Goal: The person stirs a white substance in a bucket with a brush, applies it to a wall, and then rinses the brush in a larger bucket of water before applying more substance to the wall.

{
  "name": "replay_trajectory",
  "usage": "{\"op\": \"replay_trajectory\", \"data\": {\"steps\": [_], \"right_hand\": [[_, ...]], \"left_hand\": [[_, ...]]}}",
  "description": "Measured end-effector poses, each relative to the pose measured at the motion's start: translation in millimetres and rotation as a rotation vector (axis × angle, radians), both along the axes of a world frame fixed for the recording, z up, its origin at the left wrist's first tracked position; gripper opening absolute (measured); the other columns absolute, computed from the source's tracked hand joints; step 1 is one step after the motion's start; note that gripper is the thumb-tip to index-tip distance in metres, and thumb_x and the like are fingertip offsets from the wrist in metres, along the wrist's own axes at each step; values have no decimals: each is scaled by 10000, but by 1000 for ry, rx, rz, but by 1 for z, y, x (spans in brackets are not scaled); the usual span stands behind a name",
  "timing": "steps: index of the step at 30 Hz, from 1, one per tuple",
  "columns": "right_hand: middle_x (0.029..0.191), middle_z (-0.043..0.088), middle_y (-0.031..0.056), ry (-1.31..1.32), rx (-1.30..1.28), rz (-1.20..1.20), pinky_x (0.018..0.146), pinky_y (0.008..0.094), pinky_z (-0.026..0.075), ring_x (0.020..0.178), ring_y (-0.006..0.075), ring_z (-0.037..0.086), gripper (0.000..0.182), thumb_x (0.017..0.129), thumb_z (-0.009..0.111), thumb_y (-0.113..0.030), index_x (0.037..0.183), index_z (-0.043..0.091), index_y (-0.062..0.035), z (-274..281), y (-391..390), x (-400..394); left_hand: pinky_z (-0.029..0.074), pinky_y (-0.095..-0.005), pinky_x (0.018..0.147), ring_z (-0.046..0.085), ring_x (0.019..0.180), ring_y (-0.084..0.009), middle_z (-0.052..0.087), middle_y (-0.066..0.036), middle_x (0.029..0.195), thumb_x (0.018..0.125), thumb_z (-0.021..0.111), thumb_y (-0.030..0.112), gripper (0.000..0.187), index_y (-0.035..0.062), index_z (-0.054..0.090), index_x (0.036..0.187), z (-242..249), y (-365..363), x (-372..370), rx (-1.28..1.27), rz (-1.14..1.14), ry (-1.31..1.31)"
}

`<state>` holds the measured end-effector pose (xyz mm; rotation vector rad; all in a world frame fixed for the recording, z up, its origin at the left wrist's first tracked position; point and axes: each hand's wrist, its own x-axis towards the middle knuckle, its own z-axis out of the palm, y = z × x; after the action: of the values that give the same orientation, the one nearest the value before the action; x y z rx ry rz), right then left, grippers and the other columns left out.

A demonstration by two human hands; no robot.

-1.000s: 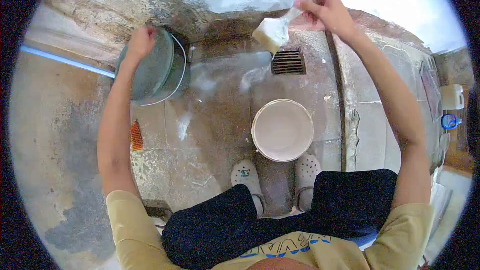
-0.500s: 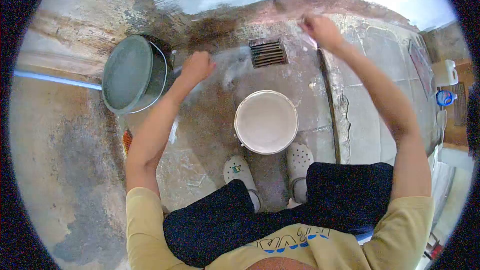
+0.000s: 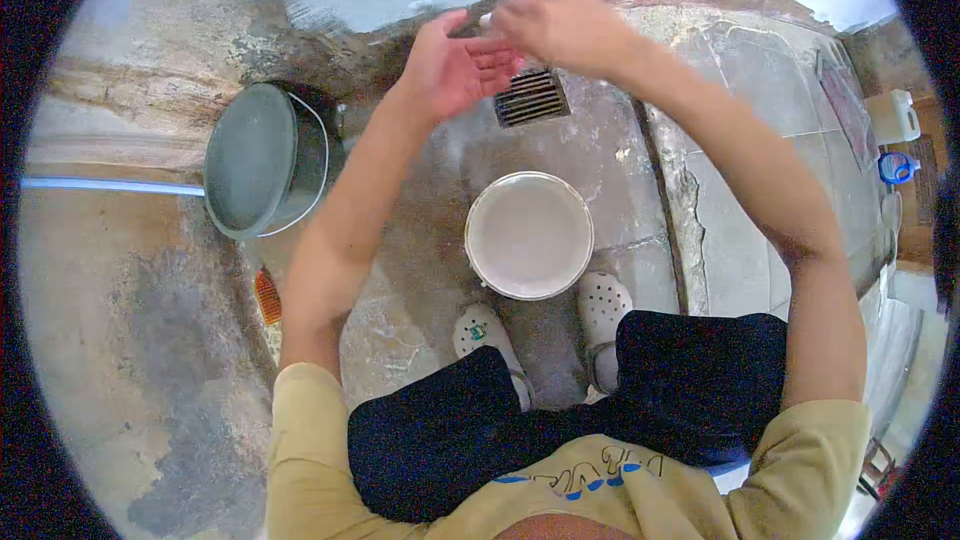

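Observation:
My left hand (image 3: 455, 65) is raised with its palm showing and fingers apart, nothing lying on the palm. Close against its fingertips is my right hand (image 3: 560, 30), fingers curled and smeared by motion. A small whitish bit (image 3: 487, 20) shows at the right fingertips; I cannot tell what it is. Both hands are over the far side of the floor, near a metal drain grate (image 3: 532, 100). Nearer to me, in front of my shoes, stands a round white bucket (image 3: 529, 236) with a pale, even top surface.
To the left stands a large dark bucket (image 3: 255, 160) with a wire handle, beside a blue pipe (image 3: 115, 185). An orange bristly piece (image 3: 267, 296) lies below it. A raised tile edge (image 3: 668, 210) runs along the right, with a white jug (image 3: 892, 118) and a blue-topped container (image 3: 898, 168) beyond.
My hands have come together from far apart. The left has opened from a fist and moved up and right; the right has swung left to meet it.

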<state>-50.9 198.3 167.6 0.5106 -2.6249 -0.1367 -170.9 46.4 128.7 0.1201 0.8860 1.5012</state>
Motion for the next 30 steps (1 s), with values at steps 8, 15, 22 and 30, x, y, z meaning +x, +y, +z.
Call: {"op": "replay_trajectory", "data": {"steps": [8,15,22,30], "right_hand": [[860,612,91,-251,18,18,666,391,517,793,271,612,223,818,604,-231,915,592,-31,-19,-16,5],[672,623,120,19,-266,-5,562,394,482,599,278,607,278,904,566,-249,761,623,-18,61,6,41],[651,599,159,-113,-221,-78,584,425,480,588,331,592,295,905,544,-255,761,607,-5,63,13,47],[653,601,178,-167,-187,-86,605,444,479,626,365,600,278,894,546,-232,752,599,1,67,6,39]], "left_hand": [[543,-439,706,655,813,-266,643,-134,913,886,447,169,215,22,576,975,-58,-2,-13,-373,-1,603],[529,-492,737,656,857,-387,649,-262,914,798,560,229,293,-34,643,897,-98,-21,-6,-661,-647,2109],[527,-526,650,645,731,-405,642,-246,785,882,488,267,297,-9,593,852,-86,-21,-21,-676,-457,2214],[521,-518,702,645,773,-427,648,-247,816,921,436,307,374,-13,621,863,-114,-36,-37,-605,-569,2210]]}}
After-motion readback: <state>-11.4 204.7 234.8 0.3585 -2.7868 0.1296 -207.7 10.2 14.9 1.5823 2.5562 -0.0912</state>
